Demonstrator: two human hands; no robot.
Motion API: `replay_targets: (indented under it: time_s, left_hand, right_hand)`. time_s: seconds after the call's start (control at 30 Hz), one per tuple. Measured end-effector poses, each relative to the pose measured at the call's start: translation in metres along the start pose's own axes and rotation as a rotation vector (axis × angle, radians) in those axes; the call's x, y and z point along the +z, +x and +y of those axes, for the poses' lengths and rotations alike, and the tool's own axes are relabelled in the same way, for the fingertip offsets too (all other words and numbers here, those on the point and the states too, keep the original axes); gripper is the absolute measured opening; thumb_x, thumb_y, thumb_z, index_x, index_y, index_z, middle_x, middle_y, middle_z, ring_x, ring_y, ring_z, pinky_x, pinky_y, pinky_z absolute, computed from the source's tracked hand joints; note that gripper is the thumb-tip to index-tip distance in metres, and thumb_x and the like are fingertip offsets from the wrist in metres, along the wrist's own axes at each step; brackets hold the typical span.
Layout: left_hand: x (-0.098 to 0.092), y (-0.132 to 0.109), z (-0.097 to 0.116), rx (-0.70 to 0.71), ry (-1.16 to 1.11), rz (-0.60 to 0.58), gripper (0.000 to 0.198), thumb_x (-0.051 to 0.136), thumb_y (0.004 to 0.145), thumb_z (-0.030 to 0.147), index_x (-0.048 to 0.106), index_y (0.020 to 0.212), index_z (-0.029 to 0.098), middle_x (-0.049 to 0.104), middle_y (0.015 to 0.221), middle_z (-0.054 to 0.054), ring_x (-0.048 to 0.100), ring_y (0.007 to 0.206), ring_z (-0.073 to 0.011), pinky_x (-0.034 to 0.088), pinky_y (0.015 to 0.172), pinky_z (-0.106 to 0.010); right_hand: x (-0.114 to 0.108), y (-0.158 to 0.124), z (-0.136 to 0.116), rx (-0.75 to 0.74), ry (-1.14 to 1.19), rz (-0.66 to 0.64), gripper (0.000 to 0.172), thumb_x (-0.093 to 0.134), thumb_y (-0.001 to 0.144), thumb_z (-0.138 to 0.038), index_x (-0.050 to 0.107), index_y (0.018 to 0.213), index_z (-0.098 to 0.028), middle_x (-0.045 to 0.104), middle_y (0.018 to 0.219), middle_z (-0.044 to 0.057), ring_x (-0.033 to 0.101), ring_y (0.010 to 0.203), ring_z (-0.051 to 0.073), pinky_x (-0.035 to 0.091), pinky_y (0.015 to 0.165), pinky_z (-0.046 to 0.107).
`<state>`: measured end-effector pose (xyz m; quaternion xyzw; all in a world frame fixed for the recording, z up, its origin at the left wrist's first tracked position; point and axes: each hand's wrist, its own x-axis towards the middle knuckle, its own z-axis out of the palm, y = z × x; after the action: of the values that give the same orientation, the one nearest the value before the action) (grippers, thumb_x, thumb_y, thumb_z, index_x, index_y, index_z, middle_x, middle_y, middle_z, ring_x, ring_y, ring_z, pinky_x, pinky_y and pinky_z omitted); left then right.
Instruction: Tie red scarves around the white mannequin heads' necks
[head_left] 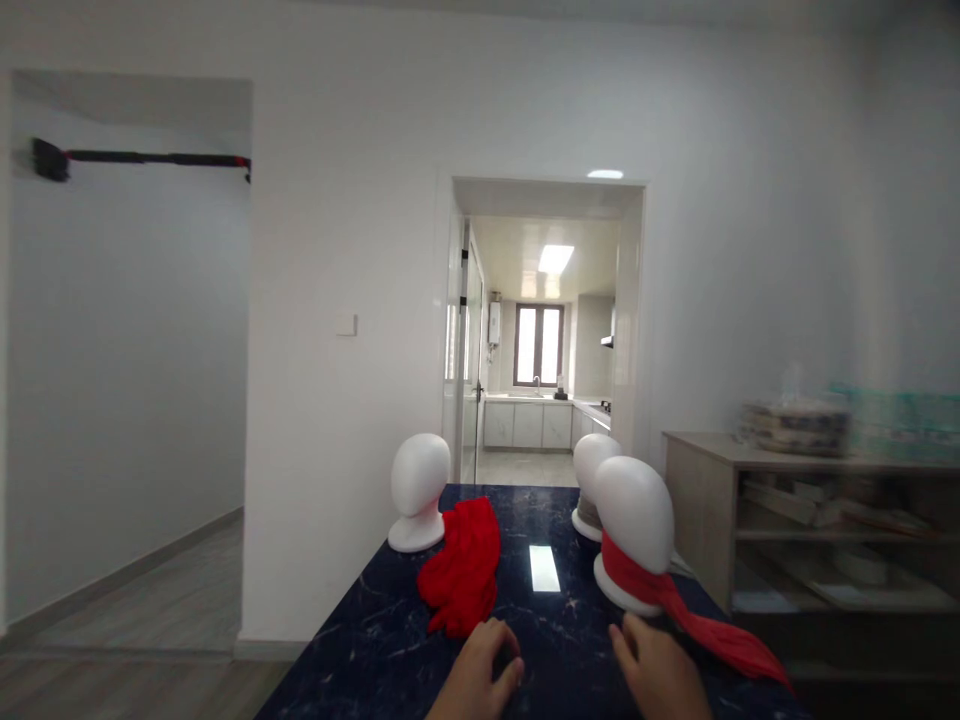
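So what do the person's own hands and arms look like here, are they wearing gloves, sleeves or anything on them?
Both are bare. The left hand and the right hand show no gloves, and no ring, watch or strap can be made out. Only the hands and the start of each wrist enter the picture at its bottom edge, and no sleeve or cuff reaches that far. The view is slightly blurred, so fine detail cannot be told.

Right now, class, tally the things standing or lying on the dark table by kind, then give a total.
White mannequin heads: 3
Red scarves: 2, one loose in a heap, one tied round the nearest head
Total: 5
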<state>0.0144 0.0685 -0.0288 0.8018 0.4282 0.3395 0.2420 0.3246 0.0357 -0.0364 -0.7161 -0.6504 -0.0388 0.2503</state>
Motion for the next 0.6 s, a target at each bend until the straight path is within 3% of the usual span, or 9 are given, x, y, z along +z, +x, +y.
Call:
replay_targets:
  time_s: [0.07, 0.13, 0.23, 0.37, 0.47, 0.53, 0.6]
  left_hand:
    - [-0.001, -0.002, 0.004, -0.005, -0.006, 0.003, 0.013, 0.060, 0.091, 0.028, 0.068, 0.098, 0.021, 0.071, 0.109, -0.007, 0.063, 0.106, -0.0226, 0.046, 0.099, -0.034]
    - [-0.002, -0.004, 0.006, -0.006, 0.001, 0.013, 0.013, 0.062, 0.088, 0.026, 0.068, 0.098, 0.021, 0.072, 0.109, -0.006, 0.063, 0.107, -0.0223, 0.045, 0.100, -0.033]
    - [-0.006, -0.004, 0.001, -0.039, 0.094, 0.093, 0.023, 0.062, 0.084, 0.020, 0.070, 0.105, 0.022, 0.071, 0.115, -0.005, 0.063, 0.113, -0.0222, 0.044, 0.104, -0.032]
    - [-0.020, 0.002, -0.019, -0.207, 0.454, 0.270, 0.049, 0.060, 0.087, 0.019, 0.065, 0.135, 0.023, 0.065, 0.137, -0.010, 0.058, 0.128, -0.0280, 0.041, 0.109, -0.040]
    - [-0.032, 0.010, -0.030, -0.321, 0.668, 0.225, 0.046, 0.058, 0.091, 0.021, 0.067, 0.136, 0.023, 0.066, 0.135, -0.015, 0.060, 0.125, -0.0339, 0.044, 0.104, -0.045]
    - [-0.036, 0.016, -0.029, -0.324, 0.705, 0.163, 0.039, 0.049, 0.093, 0.011, 0.072, 0.123, 0.020, 0.069, 0.128, -0.016, 0.064, 0.121, -0.0323, 0.045, 0.102, -0.043]
    - [-0.032, 0.020, -0.019, -0.302, 0.600, 0.133, 0.042, 0.041, 0.091, 0.002, 0.073, 0.114, 0.017, 0.072, 0.124, -0.015, 0.067, 0.117, -0.0278, 0.046, 0.102, -0.038]
  right_hand:
    - [0.015, -0.009, -0.026, -0.078, -0.021, -0.098, 0.031, 0.043, 0.102, -0.028, 0.070, 0.087, -0.024, 0.081, 0.085, 0.009, 0.078, 0.080, 0.025, 0.040, 0.063, 0.030]
    - [0.026, -0.013, -0.038, -0.147, -0.050, -0.116, 0.031, 0.044, 0.101, -0.024, 0.072, 0.088, -0.024, 0.082, 0.087, 0.010, 0.079, 0.083, 0.026, 0.039, 0.063, 0.029]
    - [0.033, -0.013, -0.036, -0.173, -0.069, -0.123, 0.035, 0.041, 0.101, -0.022, 0.074, 0.090, -0.024, 0.083, 0.089, 0.010, 0.080, 0.085, 0.027, 0.039, 0.063, 0.029]
    - [0.038, -0.007, -0.029, -0.167, -0.092, -0.160, 0.034, 0.042, 0.100, -0.023, 0.075, 0.093, -0.024, 0.083, 0.090, 0.011, 0.081, 0.085, 0.028, 0.040, 0.061, 0.028]
    - [0.042, -0.005, -0.028, -0.175, -0.053, -0.149, 0.035, 0.041, 0.100, -0.025, 0.075, 0.090, -0.024, 0.083, 0.090, 0.011, 0.081, 0.086, 0.028, 0.042, 0.063, 0.029]
    - [0.045, -0.005, -0.026, -0.164, -0.009, -0.148, 0.035, 0.040, 0.100, -0.025, 0.074, 0.089, -0.024, 0.083, 0.091, 0.012, 0.080, 0.088, 0.029, 0.044, 0.065, 0.030]
    - [0.047, -0.003, -0.024, -0.143, 0.061, -0.139, 0.036, 0.039, 0.099, -0.029, 0.073, 0.088, -0.024, 0.083, 0.089, 0.013, 0.080, 0.087, 0.031, 0.046, 0.067, 0.032]
